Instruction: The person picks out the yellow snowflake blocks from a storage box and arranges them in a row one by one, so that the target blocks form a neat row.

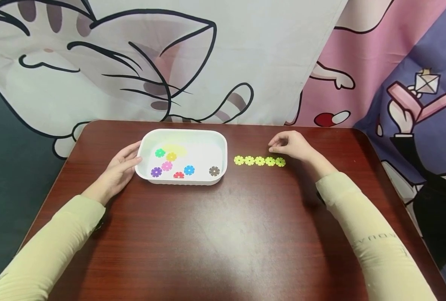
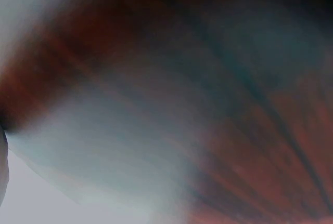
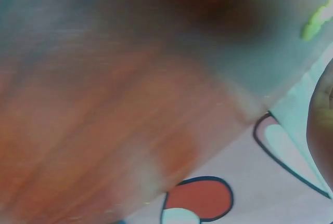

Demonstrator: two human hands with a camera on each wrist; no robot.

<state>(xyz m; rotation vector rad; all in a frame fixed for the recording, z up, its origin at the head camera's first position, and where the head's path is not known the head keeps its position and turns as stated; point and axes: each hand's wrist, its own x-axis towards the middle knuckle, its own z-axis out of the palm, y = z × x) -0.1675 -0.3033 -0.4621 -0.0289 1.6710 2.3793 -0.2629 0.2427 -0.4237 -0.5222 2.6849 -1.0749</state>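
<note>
A white plastic tray stands on the table, with my left hand gripping its left end, thumb at the rim. Inside lie several flower-shaped discs, among them a green disc, a purple disc, a blue disc and a brown disc. To the right of the tray, a row of yellow-green flower-shaped discs runs left to right. Just behind the row's right half hovers my right hand, fingers loosely bent, nothing visible in them. Both wrist views are mostly blurred.
The brown wooden table reaches back to a cloth printed with a cartoon cat. At the right hangs a pink and blue printed cloth, close to the table's edge.
</note>
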